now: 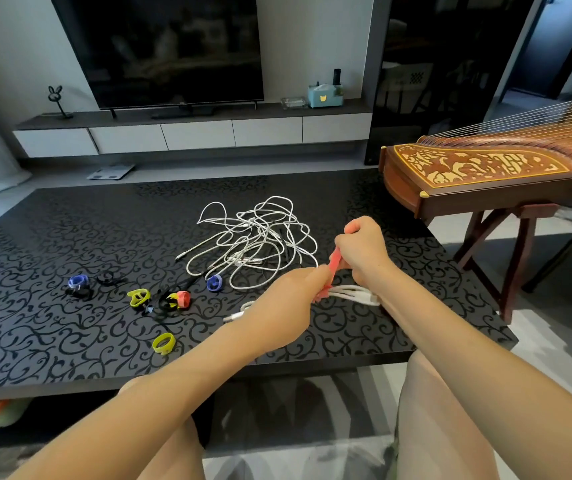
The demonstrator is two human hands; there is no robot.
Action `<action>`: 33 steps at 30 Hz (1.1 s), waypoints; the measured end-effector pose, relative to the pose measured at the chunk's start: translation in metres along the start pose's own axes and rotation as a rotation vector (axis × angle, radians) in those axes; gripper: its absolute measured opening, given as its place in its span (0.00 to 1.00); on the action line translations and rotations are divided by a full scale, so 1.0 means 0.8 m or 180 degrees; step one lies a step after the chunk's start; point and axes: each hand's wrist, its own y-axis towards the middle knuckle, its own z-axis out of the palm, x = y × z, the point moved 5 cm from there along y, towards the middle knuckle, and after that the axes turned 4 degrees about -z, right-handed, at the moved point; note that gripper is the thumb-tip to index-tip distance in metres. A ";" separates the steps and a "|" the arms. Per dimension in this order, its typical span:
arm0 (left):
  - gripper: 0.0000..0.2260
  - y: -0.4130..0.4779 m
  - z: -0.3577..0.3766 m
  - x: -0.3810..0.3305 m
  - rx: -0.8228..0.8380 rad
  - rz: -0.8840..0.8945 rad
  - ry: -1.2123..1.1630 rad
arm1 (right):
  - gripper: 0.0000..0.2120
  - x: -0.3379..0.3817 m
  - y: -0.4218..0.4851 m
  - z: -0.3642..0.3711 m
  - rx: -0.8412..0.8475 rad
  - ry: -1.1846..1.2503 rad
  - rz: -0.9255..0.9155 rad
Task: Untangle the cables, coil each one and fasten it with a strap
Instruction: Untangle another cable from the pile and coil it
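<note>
A tangle of white cables [260, 237] lies in the middle of the black patterned table [70, 323]. Just in front of it, a coiled white cable [354, 294] is held above the table between my hands. My left hand [288, 306] grips the coil together with the lower end of a pink strap [333, 266]. My right hand [364, 251] pinches the strap's upper end, so it runs taut up from the coil. Part of the coil is hidden behind my hands.
Loose straps lie left of the tangle: blue ones [78, 282] [214, 283], yellow-green ones [138, 297] [164, 344], a pink one [183, 298] and black ones [108, 279]. A wooden zither [485, 171] on a stand sits at the right. A TV console [191, 133] stands behind.
</note>
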 end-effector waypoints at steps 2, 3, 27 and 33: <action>0.10 0.000 -0.003 0.005 -0.0120 -0.0117 -0.0349 | 0.12 -0.003 0.006 -0.004 0.0091 -0.0300 -0.0048; 0.09 -0.001 -0.003 0.006 -0.0156 -0.0173 -0.0522 | 0.12 -0.006 0.008 -0.005 0.0117 -0.0467 -0.0083; 0.07 -0.016 -0.002 0.047 -0.0880 -0.1095 -0.1626 | 0.17 -0.040 -0.128 0.015 0.2034 -0.0225 0.0790; 0.08 -0.019 -0.001 0.036 -0.1076 -0.0297 -0.0722 | 0.14 -0.023 -0.118 0.018 0.2395 0.1009 0.1910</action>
